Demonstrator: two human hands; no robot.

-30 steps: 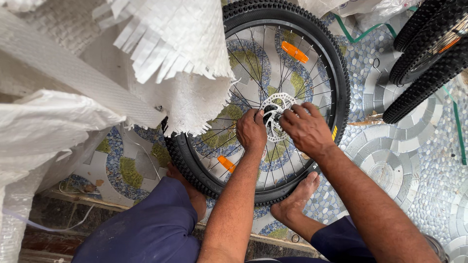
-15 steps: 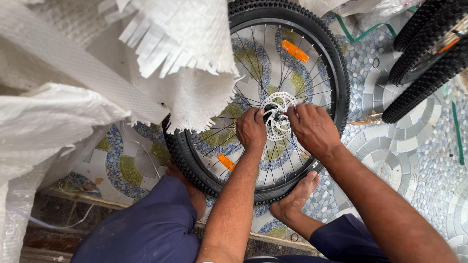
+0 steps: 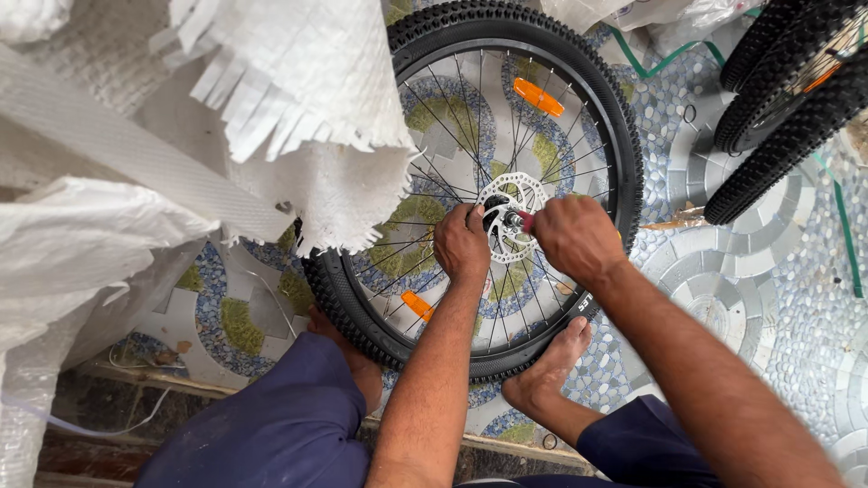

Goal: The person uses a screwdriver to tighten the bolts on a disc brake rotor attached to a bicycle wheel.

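A black bicycle wheel (image 3: 624, 136) with a knobby tyre, thin spokes and orange reflectors lies flat on the mosaic floor between my bare feet. A silver brake disc (image 3: 499, 194) sits at its hub. My left hand (image 3: 461, 242) rests on the spokes and the disc's left edge, fingers curled. My right hand (image 3: 574, 237) is closed around a red-handled tool (image 3: 524, 220) whose tip meets the hub axle.
White woven plastic sacks (image 3: 271, 99) with frayed edges overhang the wheel's left side. Two more knobby tyres (image 3: 778, 117) lean at the upper right. A green strap (image 3: 845, 226) lies on the mosaic tiles. A dark ledge (image 3: 117, 407) runs under my knees.
Both hands have shifted slightly on the hub; my right hand now shows the red tool handle against the axle. The view has moved a little closer.
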